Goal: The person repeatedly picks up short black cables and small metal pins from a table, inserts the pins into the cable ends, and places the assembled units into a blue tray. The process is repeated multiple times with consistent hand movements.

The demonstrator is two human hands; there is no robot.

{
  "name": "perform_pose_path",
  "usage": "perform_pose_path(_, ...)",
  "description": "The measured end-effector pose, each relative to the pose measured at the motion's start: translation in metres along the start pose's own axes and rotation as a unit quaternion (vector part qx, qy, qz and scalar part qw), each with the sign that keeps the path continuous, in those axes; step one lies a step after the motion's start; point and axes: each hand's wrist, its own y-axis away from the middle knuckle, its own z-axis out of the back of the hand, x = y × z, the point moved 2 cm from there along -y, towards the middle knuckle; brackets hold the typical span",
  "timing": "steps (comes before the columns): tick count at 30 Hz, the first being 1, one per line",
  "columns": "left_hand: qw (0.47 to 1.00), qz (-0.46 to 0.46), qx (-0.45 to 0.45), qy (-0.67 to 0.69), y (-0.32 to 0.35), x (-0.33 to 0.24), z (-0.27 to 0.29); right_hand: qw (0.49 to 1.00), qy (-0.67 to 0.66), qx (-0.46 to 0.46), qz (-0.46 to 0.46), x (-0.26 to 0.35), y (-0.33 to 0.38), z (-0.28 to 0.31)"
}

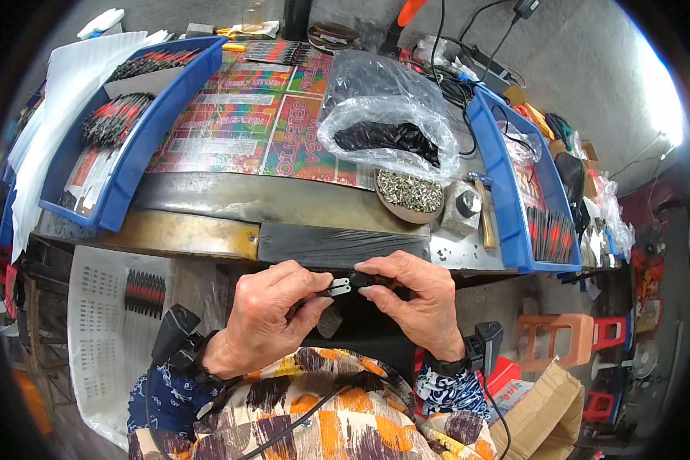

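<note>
Above my lap, in front of the bench edge, both hands come together. My left hand (272, 307) pinches a small dark-handled piece with a silvery metal end (339, 287), which points right. Between thumb and fingers my right hand (414, 303) grips a small black part (359, 281). The silvery end meets this black part, or lies right against it; I cannot tell whether they are joined. Fingers cover most of both pieces.
On the bench stand a left blue bin (115, 215) and a right blue bin (514, 222), both holding black-and-red pieces. Between them are a plastic bag (360, 84) of black parts, a dish of small metal pins (410, 192) and a brush (485, 215). A white basket (100, 337) stands lower left.
</note>
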Motion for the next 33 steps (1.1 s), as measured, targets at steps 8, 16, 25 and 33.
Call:
perform_pose_path(8,1.000,-0.015,-0.001,-0.006,0.002,-0.004,-0.007,0.992,-0.113,0.004,-0.048,-0.008,0.009,0.000)
perform_pose_path(16,0.999,-0.026,0.024,-0.028,0.003,-0.003,-0.010,0.960,-0.243,0.014,-0.137,-0.017,0.016,-0.006)
perform_pose_path(25,0.999,-0.013,0.039,0.002,0.013,0.003,-0.017,0.941,-0.289,0.082,-0.156,-0.027,0.023,-0.016)
perform_pose_path(33,0.998,0.021,0.054,0.011,0.028,0.012,-0.021,0.963,-0.214,0.106,-0.127,-0.030,0.035,-0.025)
